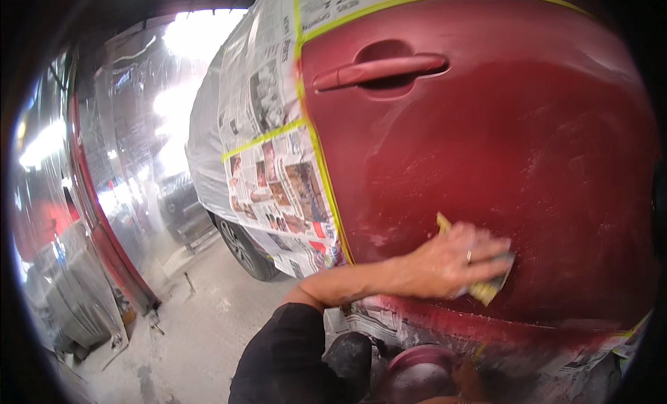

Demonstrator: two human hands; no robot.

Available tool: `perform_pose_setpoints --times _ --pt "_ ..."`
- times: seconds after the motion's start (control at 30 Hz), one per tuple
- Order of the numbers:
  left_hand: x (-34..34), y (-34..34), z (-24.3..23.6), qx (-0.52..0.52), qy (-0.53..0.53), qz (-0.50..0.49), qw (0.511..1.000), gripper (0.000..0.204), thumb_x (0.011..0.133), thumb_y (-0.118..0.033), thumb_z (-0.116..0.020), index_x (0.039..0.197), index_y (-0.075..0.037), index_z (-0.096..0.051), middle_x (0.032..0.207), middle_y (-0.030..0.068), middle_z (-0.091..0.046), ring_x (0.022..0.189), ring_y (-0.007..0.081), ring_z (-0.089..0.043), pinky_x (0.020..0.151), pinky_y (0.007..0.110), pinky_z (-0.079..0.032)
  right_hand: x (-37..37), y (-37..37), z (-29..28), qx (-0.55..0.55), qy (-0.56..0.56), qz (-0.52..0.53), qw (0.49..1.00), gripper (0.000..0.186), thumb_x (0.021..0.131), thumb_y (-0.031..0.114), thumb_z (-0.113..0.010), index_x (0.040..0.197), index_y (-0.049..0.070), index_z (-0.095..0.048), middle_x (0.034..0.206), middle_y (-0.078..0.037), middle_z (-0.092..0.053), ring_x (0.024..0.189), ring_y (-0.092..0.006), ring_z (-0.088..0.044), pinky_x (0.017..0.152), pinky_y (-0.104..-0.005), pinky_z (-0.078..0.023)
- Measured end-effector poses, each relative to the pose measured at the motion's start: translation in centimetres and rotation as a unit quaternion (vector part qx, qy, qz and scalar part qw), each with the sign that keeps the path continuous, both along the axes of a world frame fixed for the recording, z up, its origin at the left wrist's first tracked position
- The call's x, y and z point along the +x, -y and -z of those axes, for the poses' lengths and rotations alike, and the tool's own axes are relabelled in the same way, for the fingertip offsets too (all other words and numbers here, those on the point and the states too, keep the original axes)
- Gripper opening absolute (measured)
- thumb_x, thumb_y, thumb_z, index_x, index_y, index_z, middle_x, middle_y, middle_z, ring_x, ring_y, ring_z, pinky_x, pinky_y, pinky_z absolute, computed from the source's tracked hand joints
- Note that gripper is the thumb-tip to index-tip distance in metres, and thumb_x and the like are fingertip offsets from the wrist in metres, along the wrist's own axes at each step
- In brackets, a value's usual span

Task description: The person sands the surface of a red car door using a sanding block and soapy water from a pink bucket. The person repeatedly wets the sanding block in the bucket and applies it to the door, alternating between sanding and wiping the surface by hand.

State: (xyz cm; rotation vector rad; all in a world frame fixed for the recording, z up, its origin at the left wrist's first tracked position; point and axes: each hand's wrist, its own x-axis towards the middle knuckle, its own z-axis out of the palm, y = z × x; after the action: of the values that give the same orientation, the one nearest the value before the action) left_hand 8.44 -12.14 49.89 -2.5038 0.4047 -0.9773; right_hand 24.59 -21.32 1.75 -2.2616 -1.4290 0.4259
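Note:
My left hand (472, 259) reaches across from the lower left, its fingers wrapped over a yellow sanding pad (490, 293) pressed on the lower part of a dull red car door (479, 147). The door shows pale scuffs, droplets and a handle (379, 69) near the top. Below it sits a maroon bucket (424, 355) with pale contents, partly cut off. Beside the bucket, at the bottom edge, a little of my right hand (464, 382) shows, too indistinct to make out its fingers.
Newspaper (274, 188) and yellow tape (322, 182) border the door. A grey cover (205, 147) drapes the car above a wheel (243, 251). Plastic sheeting (125, 126) hangs at the left beside a red post (114, 251) on the dusty concrete floor (194, 341).

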Motion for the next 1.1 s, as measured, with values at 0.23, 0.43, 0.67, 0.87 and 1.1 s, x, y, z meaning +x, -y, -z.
perform_pose_setpoints --times 0.23,0.43,0.67,0.87,1.1 --pt "11.8 -0.7 -10.0 0.156 0.125 -0.025 0.979 0.048 0.075 -0.013 -0.067 0.122 -0.018 -0.063 0.126 0.0223 -0.052 0.106 0.0344 -0.057 0.085 0.049 -0.045 -3.6 -1.0 -6.9 -0.064 -0.065 0.025 0.996 0.061 0.082 0.021 -0.066 0.133 0.006 -0.037 0.111 -0.023 -0.063 0.103 -0.0381 -0.063 0.089 -0.0449 -0.051" --pt "5.0 -4.9 -6.4 0.191 0.132 -0.159 0.96 0.052 0.071 -0.015 -0.069 0.122 -0.019 -0.063 0.13 0.0188 -0.053 0.11 0.033 -0.056 0.088 0.049 -0.045 -3.3 -0.8 -3.4 -0.055 -0.022 0.059 0.996 0.063 0.078 0.019 -0.071 0.129 0.007 -0.036 0.128 -0.021 -0.054 0.117 -0.0363 -0.054 0.097 -0.0424 -0.046" --pt "9.9 -4.7 -12.3 0.281 0.247 -0.092 0.923 0.044 0.071 -0.021 -0.069 0.115 -0.015 -0.066 0.131 0.0194 -0.054 0.109 0.0344 -0.055 0.087 0.05 -0.046 -3.3 -0.1 -6.8 -0.029 0.024 0.085 0.996 0.056 0.081 0.019 -0.066 0.128 0.007 -0.037 0.122 -0.021 -0.057 0.114 -0.0362 -0.056 0.094 -0.0457 -0.048" --pt "12.7 -4.0 -14.8 0.302 0.184 0.041 0.934 0.037 0.074 -0.022 -0.069 0.109 -0.011 -0.066 0.121 0.0193 -0.058 0.104 0.036 -0.058 0.084 0.049 -0.048 -3.6 -1.1 -4.6 -0.036 -0.017 0.074 0.996 0.05 0.087 0.022 -0.058 0.129 0.005 -0.039 0.116 -0.022 -0.061 0.111 -0.0371 -0.057 0.089 -0.0476 -0.05" --pt "9.1 -6.3 -14.0 0.28 0.21 -0.034 0.936 0.047 0.07 -0.014 -0.072 0.116 -0.013 -0.064 0.128 0.0215 -0.053 0.108 0.0369 -0.053 0.088 0.05 -0.046 -2.0 -0.7 -1.7 -0.012 0.022 0.057 0.998 0.054 0.087 0.02 -0.057 0.135 0.004 -0.036 0.112 -0.023 -0.063 0.105 -0.0382 -0.061 0.087 -0.0458 -0.051"
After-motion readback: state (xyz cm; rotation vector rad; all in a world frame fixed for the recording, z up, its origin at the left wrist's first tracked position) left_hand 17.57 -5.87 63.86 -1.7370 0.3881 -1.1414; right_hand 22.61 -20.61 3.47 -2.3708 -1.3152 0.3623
